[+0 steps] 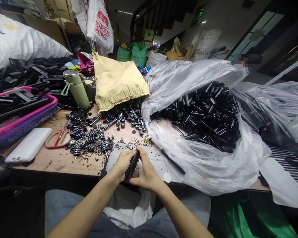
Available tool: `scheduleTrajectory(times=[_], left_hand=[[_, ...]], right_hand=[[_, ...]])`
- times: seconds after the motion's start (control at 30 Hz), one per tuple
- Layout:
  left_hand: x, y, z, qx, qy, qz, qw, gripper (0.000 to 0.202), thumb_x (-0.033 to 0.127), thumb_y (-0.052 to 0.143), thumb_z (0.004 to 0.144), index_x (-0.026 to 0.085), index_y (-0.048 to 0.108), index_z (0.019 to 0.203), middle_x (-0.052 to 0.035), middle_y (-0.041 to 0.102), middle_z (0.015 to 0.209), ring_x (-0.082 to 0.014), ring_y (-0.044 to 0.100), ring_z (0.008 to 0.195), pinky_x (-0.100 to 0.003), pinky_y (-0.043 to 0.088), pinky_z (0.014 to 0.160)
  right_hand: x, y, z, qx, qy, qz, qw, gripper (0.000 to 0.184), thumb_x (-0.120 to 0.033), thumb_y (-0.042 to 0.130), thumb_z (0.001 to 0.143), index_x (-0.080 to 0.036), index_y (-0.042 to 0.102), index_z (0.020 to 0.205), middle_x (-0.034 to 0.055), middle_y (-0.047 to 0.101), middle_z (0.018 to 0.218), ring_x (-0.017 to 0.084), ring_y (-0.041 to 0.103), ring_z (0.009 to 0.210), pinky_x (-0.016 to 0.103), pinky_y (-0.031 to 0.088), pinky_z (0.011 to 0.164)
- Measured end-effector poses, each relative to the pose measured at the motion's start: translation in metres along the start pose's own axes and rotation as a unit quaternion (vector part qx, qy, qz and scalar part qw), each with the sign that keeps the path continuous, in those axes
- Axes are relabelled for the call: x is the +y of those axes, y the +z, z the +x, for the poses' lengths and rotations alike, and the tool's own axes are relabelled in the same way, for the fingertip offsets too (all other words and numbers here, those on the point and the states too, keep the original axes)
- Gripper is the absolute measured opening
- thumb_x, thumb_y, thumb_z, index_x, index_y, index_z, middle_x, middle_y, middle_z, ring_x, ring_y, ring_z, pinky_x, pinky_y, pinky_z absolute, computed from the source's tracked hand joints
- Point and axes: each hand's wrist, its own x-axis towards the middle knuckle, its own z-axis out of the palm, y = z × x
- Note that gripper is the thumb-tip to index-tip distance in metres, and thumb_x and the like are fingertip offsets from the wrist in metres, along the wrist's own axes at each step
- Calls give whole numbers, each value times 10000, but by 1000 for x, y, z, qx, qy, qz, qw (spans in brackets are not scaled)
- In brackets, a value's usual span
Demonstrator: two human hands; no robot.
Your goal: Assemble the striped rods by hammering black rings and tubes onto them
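Both my hands are closed around one narrow black plastic part (132, 164), held tilted above the front edge of the table. My left hand (123, 163) wraps its left side, and my right hand (147, 172) grips it from the right between thumb and fingers. The palms hide some of the part. Beneath it lies a pale grey board (152, 158) strewn with tiny dark rings. Left of my hands are ribbed black rollers on metal shafts (102, 137). Beyond my right hand a hammer-like tool with a black handle (167, 156) lies diagonally.
A clear plastic bag (213, 172) of black parts fills the right side. A yellow sack (121, 81) spills rollers at the back. On the left are red-handled scissors (57, 138), a white power bank (29, 144), a green flask (79, 91) and a pink-rimmed basket (46, 102).
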Motion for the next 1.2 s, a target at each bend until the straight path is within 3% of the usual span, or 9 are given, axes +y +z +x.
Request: scheduleTrajectory(times=[0.17,0.27,0.33,0.43,0.6,0.73,0.9,1.07,1.2], left_hand=[[2,-4,5,-3,-34,20,999,287,406,532,727,119,534,725,-2,503,494,-103,490,394,-198,393,375],[-5,-7,4,9,80,149,986,305,383,455,785,120,580,875,-54,562,695,-141,563,603,-274,481,559],[-14,-11,4,29,219,300,928,320,318,469,786,153,558,1045,-79,552,876,-175,553,806,-338,470,735],[-29,-21,7,26,350,504,789,388,179,459,781,156,486,1167,-103,522,944,-200,507,886,-381,444,792],[-34,-42,15,-28,439,659,610,364,83,346,820,154,488,1148,-119,552,947,-194,513,851,-358,452,725],[-26,-48,13,-35,457,717,525,383,43,341,803,153,497,1136,-122,572,953,-195,523,816,-337,423,666],[-26,-45,9,-2,450,750,484,372,63,367,803,172,496,1135,-101,585,975,-193,524,796,-368,376,708],[-29,-41,5,24,435,752,496,400,27,377,773,162,498,1129,-94,592,961,-208,523,822,-426,343,781],[-32,-38,3,29,421,757,500,405,26,365,782,164,486,1143,-95,599,976,-214,531,845,-450,328,815]], right_hand=[[4,6,3,18,6,24,1000,1004,-189,699,469,-172,153,1312,127,254,1323,267,245,1244,409,239,1040],[11,16,4,50,7,-1,999,1000,-217,707,463,-154,171,1305,133,279,1309,263,265,1227,406,245,1037],[18,22,4,74,11,-31,997,959,-222,692,498,-124,183,1305,149,286,1307,261,257,1227,404,245,1036],[31,21,6,55,7,-84,995,846,-208,638,578,-108,214,1304,151,296,1310,251,246,1232,399,259,1024],[58,-24,16,117,97,-284,947,379,-283,464,798,-147,432,1150,122,467,1144,243,395,1089,402,341,916],[77,-55,19,158,184,-400,884,200,-264,378,846,-144,538,859,142,536,874,274,466,881,399,376,729],[56,-67,5,127,184,-403,887,188,-308,373,860,-179,496,800,87,548,792,208,508,699,296,340,588],[8,-59,-33,108,185,-222,951,317,-434,203,893,-223,418,795,6,520,618,167,489,545,254,303,523],[4,-36,-53,72,202,-205,955,332,-434,202,882,-222,402,722,7,481,533,175,469,495,261,273,495]])
